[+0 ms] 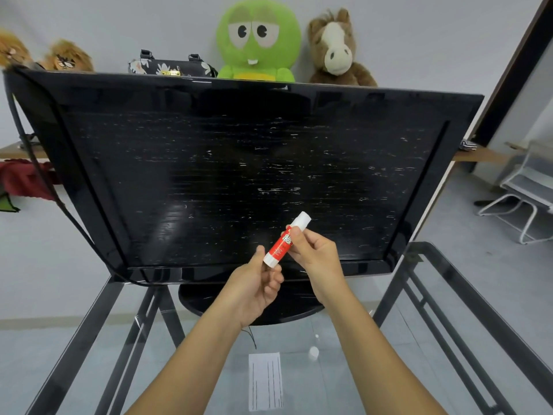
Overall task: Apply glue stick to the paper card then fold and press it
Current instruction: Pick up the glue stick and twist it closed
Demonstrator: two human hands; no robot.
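Note:
A red and white glue stick (283, 241) is held up in front of the black screen, tilted, white end pointing up to the right. My right hand (314, 255) grips its red middle. My left hand (254, 287) pinches its lower white base with thumb and fingers. A white paper card (265, 381) with printed dark lines lies flat on the glass table, near the front edge, below and between my forearms. A small white round cap (314, 352) rests on the glass to the right of the card.
A large black monitor (239, 175) on an oval stand (209, 301) fills the back of the glass table (344, 369). Dark metal frame bars (443, 319) run under the glass. Plush toys (258, 40) and a bag sit behind the monitor. A white chair (526, 199) stands at the right.

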